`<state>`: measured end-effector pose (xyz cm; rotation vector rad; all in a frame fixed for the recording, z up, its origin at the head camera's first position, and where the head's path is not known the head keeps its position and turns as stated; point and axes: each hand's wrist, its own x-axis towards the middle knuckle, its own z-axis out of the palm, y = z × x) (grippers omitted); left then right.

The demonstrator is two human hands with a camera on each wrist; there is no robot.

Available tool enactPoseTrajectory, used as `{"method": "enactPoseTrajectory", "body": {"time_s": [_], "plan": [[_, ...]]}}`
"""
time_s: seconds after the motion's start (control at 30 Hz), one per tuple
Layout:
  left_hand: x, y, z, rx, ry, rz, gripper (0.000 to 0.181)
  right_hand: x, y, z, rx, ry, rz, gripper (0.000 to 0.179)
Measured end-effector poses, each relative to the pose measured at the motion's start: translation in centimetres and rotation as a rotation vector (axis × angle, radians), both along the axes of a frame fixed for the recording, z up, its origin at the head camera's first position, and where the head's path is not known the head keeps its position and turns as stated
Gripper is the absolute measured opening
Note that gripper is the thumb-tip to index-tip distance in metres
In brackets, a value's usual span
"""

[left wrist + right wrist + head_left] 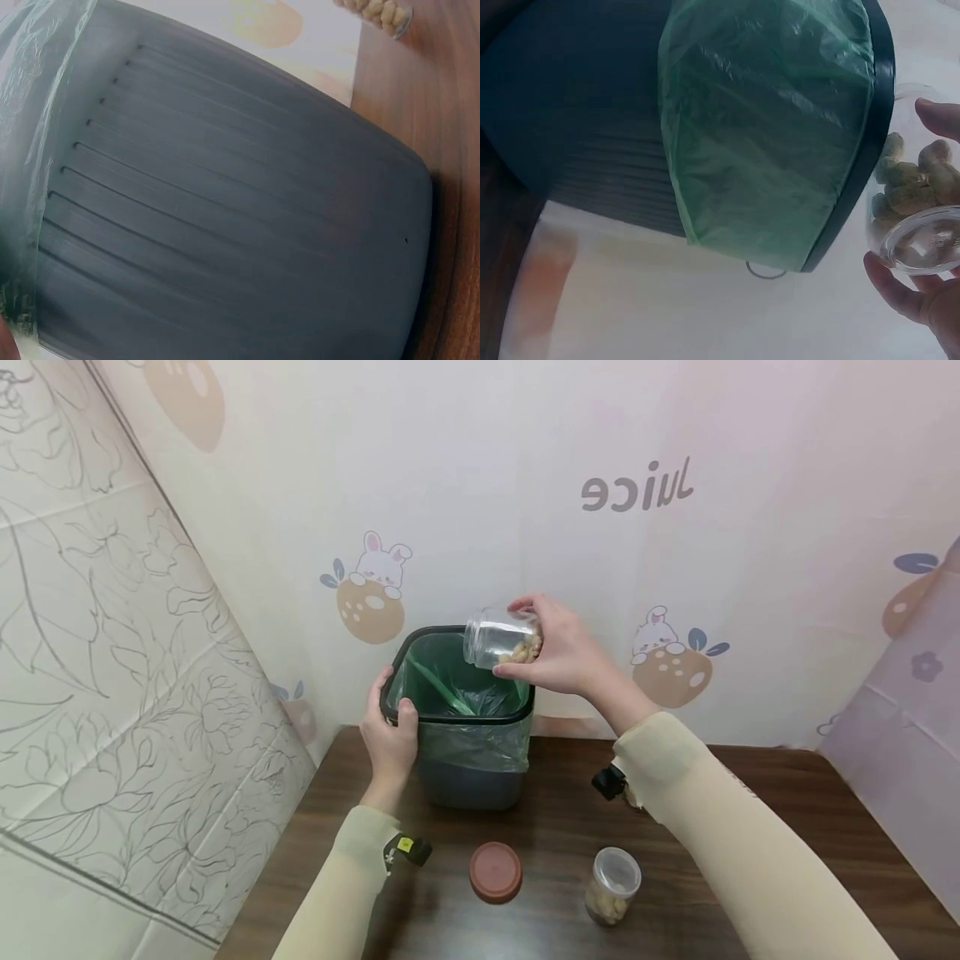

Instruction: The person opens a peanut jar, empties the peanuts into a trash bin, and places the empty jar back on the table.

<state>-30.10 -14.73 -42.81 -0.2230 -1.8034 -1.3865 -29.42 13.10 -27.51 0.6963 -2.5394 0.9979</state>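
My left hand (pixel 390 742) grips the near left corner of the rim of a dark trash bin (pixel 471 787). A green plastic bag (pixel 480 747) lines the bin and folds down over its outside. Over the right side of the opening, my right hand (pixel 562 652) holds a clear jar (pixel 487 637) by its base end. The jar lies nearly on its side, uncapped, its mouth toward the left. Shelled-looking pale nuts (pixel 911 187) rest inside, gathered near the base. In the left wrist view, the bin's ribbed wall (pixel 240 187) fills most of the picture.
On the brown wooden table (pixel 555 910) lie a reddish-brown round lid (pixel 496 872) and, to its right, a second clear jar (pixel 612 885) with similar nuts and a translucent top. A patterned wall covering (pixel 480 485) rises behind the bin; tiled wall (pixel 150 693) stands at left.
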Motion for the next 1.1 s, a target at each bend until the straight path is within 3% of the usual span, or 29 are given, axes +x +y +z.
{"method": "enactPoseTrajectory", "body": {"time_s": [0.37,0.67,1.1], "plan": [[0.2,-0.2,-0.5,0.007,-0.001,0.025,0.06,-0.6,-0.7,-1.0,0.047,-0.026,0.025,0.085],[-0.3,0.2,-0.6,0.008,0.027,0.018,0.058,-0.9,-0.2,-1.1,0.074,-0.003,0.034,0.084],[-0.3,0.0,-0.4,0.005,0.015,0.016,0.062,-1.1,-0.7,-1.1,0.079,-0.017,0.006,0.084]]}}
